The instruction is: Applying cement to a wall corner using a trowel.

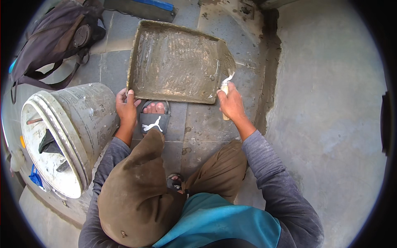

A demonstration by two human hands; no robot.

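Note:
A shallow rectangular mortar tray [173, 62], coated inside with wet grey-brown mortar, is in front of me. My left hand [127, 108] grips its near left corner, thumb over the rim. My right hand [232, 102] is closed around the pale handle of a trowel [226, 58]. The mortar-smeared trowel blade lies against the tray's right side, partly over the rim. Below the tray's near edge is my sandalled foot [154, 118].
A large white bucket [89, 109] lies tipped at the left, with a few dark pieces inside. Behind it rests a dark backpack [62, 37]. A blue-edged flat tool [144, 8] lies on the tiled floor [202, 124]. A grey plastered surface [326, 111] rises along the right.

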